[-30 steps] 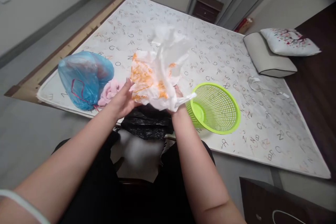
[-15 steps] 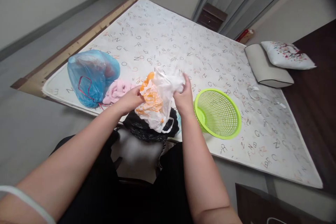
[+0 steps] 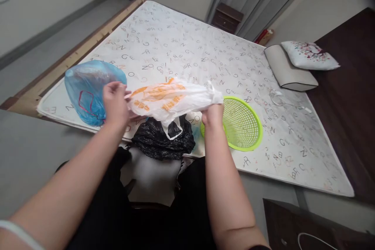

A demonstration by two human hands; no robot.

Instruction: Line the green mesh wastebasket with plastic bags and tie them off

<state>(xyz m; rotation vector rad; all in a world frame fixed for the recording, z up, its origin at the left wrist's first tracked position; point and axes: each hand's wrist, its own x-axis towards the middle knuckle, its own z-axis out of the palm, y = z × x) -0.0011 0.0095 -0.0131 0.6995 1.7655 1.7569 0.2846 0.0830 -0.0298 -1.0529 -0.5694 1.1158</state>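
A person's two bare hands above the near edge of a mattress (image 3: pixel 190 47) printed with scattered letters; between them, stretched out roughly level, a white plastic bag (image 3: pixel 164 99) with orange print; bag creased and drawn flat-ish, its printed part toward the left hand (image 3: pixel 116 103), its plain, bunched part toward the right hand (image 3: pixel 213 115).

Left hand: fingers bent and brought together on the near end of the bag, a pinch rather than a full fist; fingertips partly hidden, exact hold hard to read; blue plastic bag (image 3: pixel 77 82) just behind and beside it, rounded, with a red tie (image 3: pixel 80 99) on its front. Right hand: closed around the gathered end, white plastic poking out above the fingers; green basket (image 3: pixel 258 125) directly beyond the wrist, mesh-walled, lying tilted with its mouth toward the viewer, partly covered by hand and forearm.

Below the white bag, a crumpled black plastic bag (image 3: pixel 159 146) at the mattress edge; a white handle loop (image 3: pixel 172 139) hangs from the white bag across the black one.

Farther off, on the right side of the bed: a grey pillow (image 3: pixel 288 68) with dark piping; a white cushion (image 3: pixel 310 54) with a tree print leaning on it; beyond the far edge, a small dark nightstand (image 3: pixel 227 17) beside a grey curtain (image 3: pixel 263 0).
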